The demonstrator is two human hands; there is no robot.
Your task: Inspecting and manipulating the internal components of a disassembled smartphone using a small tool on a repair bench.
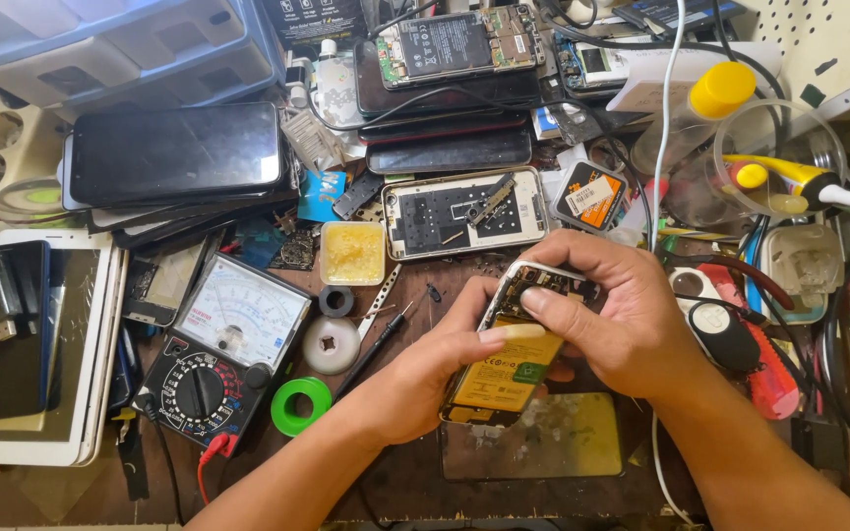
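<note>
While the opened phone (516, 344) is being held up just over the brown worktable (415, 472), it is being gripped from both sides. It is being cupped from below and from the left by the left hand (425, 379), and its edge is being pressed by that hand's thumb. It is being clamped at its top end by the right hand (607, 315), whose fingers (553, 307) are being curled down onto the bare inside parts, just above the yellow battery (509, 369). Both hands are being kept pressed on the phone, not spread.

The back cover is already off, so it seems that the inside of the phone is being worked on, near the top edge. What is being pushed or pulled under the fingertips is being hidden.

A steady hold and a small, soft touch are likely being called for next, since the parts look tiny. A thin screwdriver (376, 346) and tweezers (379, 300) are lying near, just left of the phone. A dial meter (223, 349) and a green tape roll (300, 405) are lying further left.
</note>
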